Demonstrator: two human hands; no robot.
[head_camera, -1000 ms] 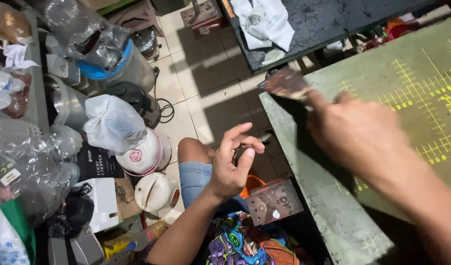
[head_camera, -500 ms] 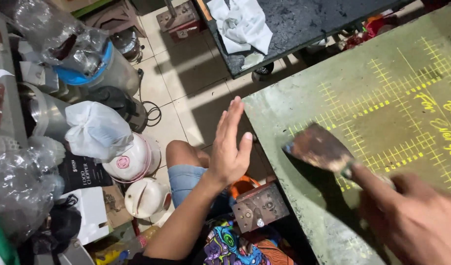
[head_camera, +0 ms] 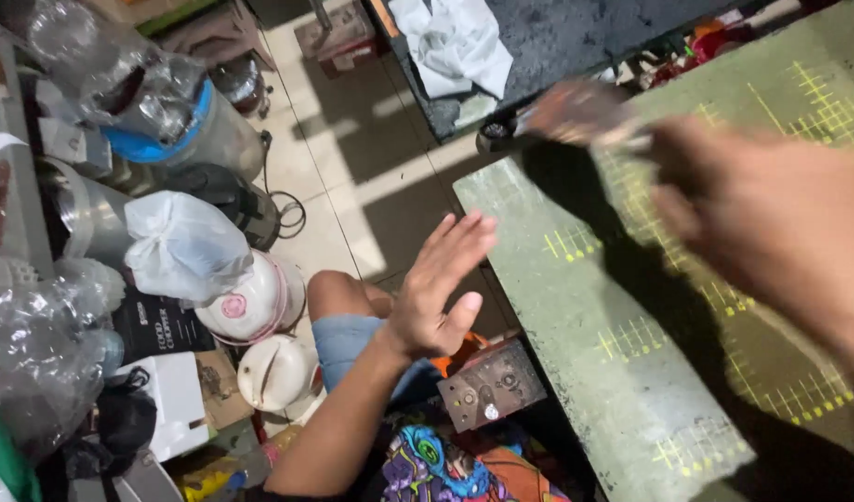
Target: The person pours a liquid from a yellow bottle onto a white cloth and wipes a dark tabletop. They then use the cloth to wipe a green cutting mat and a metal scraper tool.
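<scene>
Looking down from head height, the view takes in a worn green bench (head_camera: 631, 390) marked with yellow grid lines, set above a tiled floor (head_camera: 352, 177). The right hand (head_camera: 771, 223) fills the upper right of the frame, blurred by motion, its grip closed around the handle of a flat scraper (head_camera: 575, 112). That rusty blade lies up and to the left of the hand, over the bench's far corner, its long axis running roughly left to right; whether the blade touches the surface is hard to tell through the blur. The left hand (head_camera: 436, 288) floats off the bench's left edge, palm open, fingers spread wide and holding nothing, well apart from the scraper, so the right hand is by far the nearer. Below it sits a small metal block (head_camera: 490, 386). Left of the bent knee stand white rice cooker lids (head_camera: 259, 302), a tied white plastic bag (head_camera: 180, 242) and a blue-rimmed metal pot (head_camera: 176, 139). A white cloth (head_camera: 455, 42) lies on a dark slab at the top.
</scene>
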